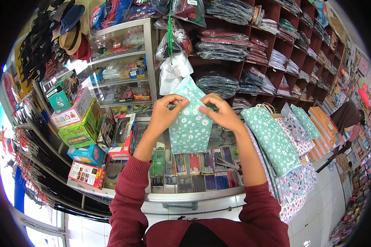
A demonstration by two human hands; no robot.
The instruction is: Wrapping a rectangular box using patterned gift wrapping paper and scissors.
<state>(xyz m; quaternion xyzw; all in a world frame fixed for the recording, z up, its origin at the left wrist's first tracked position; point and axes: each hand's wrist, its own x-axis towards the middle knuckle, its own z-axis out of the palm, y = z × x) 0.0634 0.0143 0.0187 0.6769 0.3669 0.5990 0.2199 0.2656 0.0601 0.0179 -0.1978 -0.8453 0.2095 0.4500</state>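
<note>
At the left of the bench (202, 197), bold pale capitals ran across the near face of a red box (119, 152). Finer print covered the nearer red-and-white box (86, 174) and the blue box (86, 155) behind it, too small to read. Far off, a white label (192, 2) on a plastic-wrapped package (188, 13) was illegible.

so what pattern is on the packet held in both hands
The packet has a white daisy print on mint green (head view).

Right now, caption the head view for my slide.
Left fingers and right fingers pinch a green daisy-print packet above a glass display counter, stacked boxes to the left.
</note>
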